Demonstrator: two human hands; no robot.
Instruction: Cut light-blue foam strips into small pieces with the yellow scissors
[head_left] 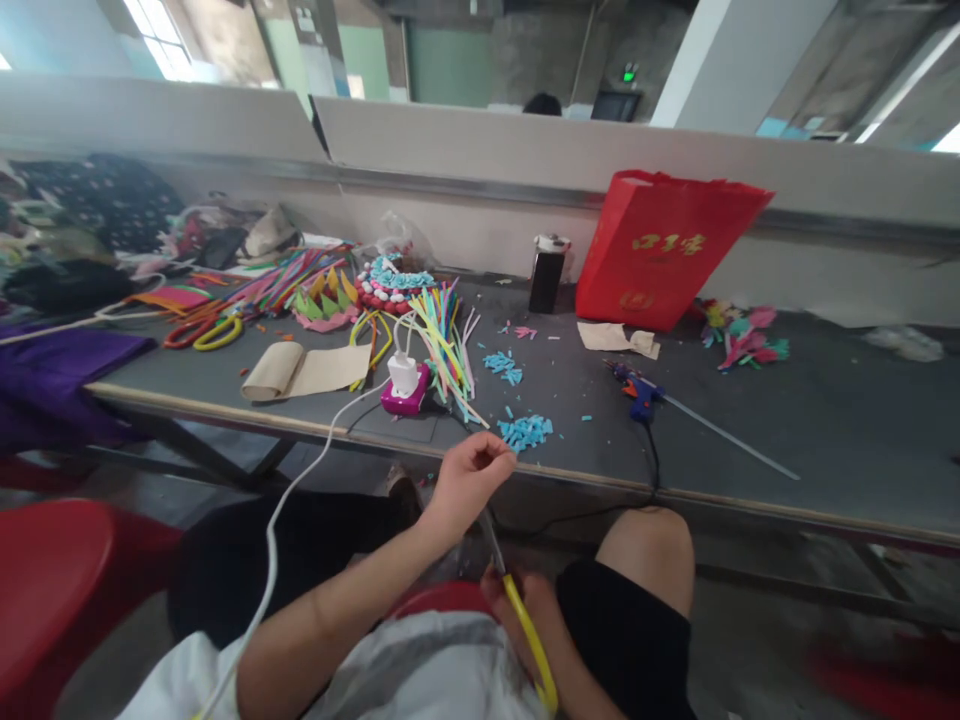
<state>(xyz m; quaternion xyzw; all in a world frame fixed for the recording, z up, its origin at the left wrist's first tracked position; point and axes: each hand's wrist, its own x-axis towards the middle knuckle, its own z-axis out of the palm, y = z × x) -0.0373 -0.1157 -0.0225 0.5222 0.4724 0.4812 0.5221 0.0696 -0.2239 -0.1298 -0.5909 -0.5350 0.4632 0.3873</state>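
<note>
- I'm seeing my left hand [471, 470] pinching something thin between thumb and fingertips, just below the table edge; too small to tell what it is.
- My right hand [525, 610] is gripping yellow-handled scissors [517, 590] low in my lap, metal blades pointing up toward the left hand.
- Small cut blue pieces [525, 430] are lying in a loose pile on the table near the front edge, just beyond the left hand; more are scattered further back.
- A bundle of thin pastel strips [446, 345] is fanning out beside a white charger [403, 373] sitting on a magenta block, white cable trailing down over my lap.
- A blue glue gun [637, 392] is lying to the right, black cord dropping over the edge.
- Further back: a round beaded craft piece [390, 285], a dark canister [547, 272], a red fabric bag [664, 245] standing against the grey divider.
- The table [825, 420] is dark grey, matte, with a pale front edge.
- A red chair [52, 580] is sitting at left; concrete room behind.
</note>
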